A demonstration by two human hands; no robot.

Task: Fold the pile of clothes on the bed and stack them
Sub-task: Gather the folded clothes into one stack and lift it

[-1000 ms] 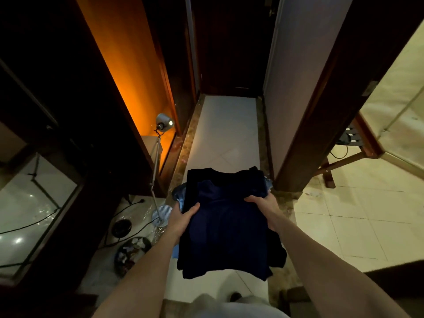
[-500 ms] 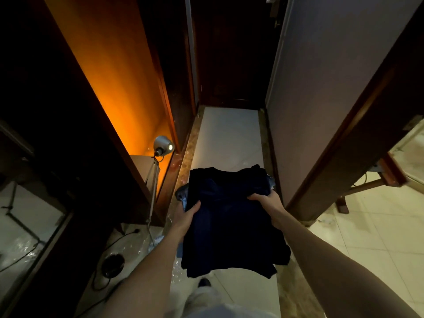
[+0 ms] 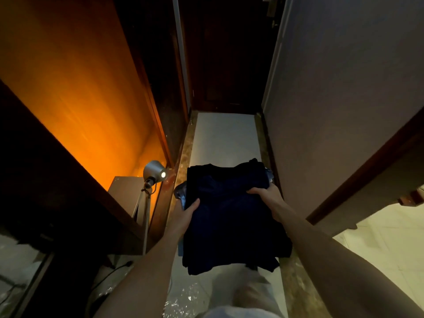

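Observation:
I carry a stack of folded dark navy clothes (image 3: 229, 216) in front of me, held level above a pale tiled floor. A lighter blue garment (image 3: 180, 193) peeks out at the stack's left edge. My left hand (image 3: 183, 214) grips the stack's left side with the thumb on top. On the right side, my right hand (image 3: 266, 196) clamps it with fingers over the top. The stack's near edge hangs loose. No bed is in view.
A narrow corridor floor (image 3: 224, 136) runs ahead to a dark wooden door (image 3: 224, 53). An orange-lit wooden panel (image 3: 75, 83) and a small grey spot lamp (image 3: 154, 171) on a stand are at left. A grey wall (image 3: 339, 88) and dark door frame (image 3: 367, 171) stand right.
I have walked forward into the corridor with the stack held the same way. The lit room at right has slid mostly out of view, and the lamp is nearer.

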